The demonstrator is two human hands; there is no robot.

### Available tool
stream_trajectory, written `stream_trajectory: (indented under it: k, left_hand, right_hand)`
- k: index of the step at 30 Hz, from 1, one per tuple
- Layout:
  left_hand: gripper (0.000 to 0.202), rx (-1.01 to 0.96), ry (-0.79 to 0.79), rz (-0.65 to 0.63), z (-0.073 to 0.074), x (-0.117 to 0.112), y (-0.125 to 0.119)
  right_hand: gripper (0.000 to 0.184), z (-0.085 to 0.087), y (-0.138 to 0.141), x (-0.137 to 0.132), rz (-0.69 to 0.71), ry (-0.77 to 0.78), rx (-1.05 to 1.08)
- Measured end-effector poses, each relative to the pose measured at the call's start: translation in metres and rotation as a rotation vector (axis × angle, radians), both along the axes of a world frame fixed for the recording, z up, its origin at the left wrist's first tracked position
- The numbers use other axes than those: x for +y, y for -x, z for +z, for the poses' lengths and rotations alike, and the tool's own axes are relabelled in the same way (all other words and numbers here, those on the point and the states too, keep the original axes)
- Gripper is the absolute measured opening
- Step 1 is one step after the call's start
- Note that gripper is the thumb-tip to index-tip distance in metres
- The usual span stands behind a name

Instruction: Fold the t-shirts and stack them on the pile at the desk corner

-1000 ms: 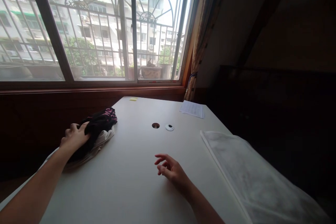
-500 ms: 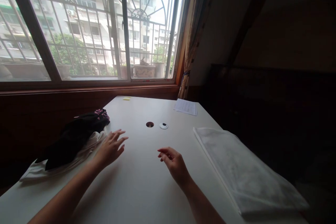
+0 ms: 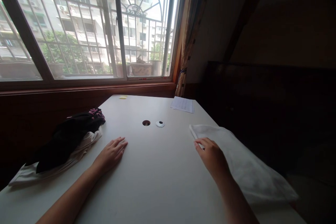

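Note:
My left hand (image 3: 111,153) lies on the white table (image 3: 154,175), fingers stretched out and nothing in them. To its left is a pile of clothes: a black garment with pink markings (image 3: 69,131) over white and cream cloth (image 3: 85,143). At the right side of the table lies a white, slightly see-through bag (image 3: 252,164), flat and soft. My right hand (image 3: 212,154) is at its left edge, thumb and fingers closed on that edge. The hand and forearm hide part of the bag.
Behind my hands the table has a round hole (image 3: 146,123) and a white round cap (image 3: 160,124) beside it. Papers (image 3: 182,104) and a yellow note (image 3: 123,97) lie at the far edge. A barred window (image 3: 86,35) and a tied curtain (image 3: 183,63) stand beyond.
My right hand has moved right from the middle of the table onto the bag's edge, and the bag has shifted slightly. My left hand has come down flat on the table.

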State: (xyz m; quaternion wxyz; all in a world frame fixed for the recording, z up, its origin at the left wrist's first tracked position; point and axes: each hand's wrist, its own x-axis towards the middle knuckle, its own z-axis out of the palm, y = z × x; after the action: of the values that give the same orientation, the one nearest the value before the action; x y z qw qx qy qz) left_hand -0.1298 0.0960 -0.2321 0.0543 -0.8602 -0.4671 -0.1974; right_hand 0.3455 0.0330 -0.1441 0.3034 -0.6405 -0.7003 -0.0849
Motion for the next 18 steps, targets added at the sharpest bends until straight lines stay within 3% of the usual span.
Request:
stream_trajectory:
  k: [3,8,11,18]
  left_hand:
    - [0.042,-0.024,-0.017,-0.010,0.000,0.000,0.000]
    - [0.042,-0.034,-0.020,-0.011,0.001,0.001,0.000]
    - [0.040,-0.042,-0.015,-0.008,0.002,0.000,0.000]
    - [0.039,-0.072,0.018,-0.041,0.007,-0.003,0.001]
  right_hand:
    - [0.027,-0.001,-0.054,-0.003,-0.209,0.191,-0.315]
    - [0.022,-0.005,-0.110,-0.008,-0.378,0.460,-0.475]
    - [0.026,-0.008,-0.113,-0.009,-0.372,0.538,-0.546]
    - [0.037,-0.009,-0.101,-0.006,-0.336,0.554,-0.658]
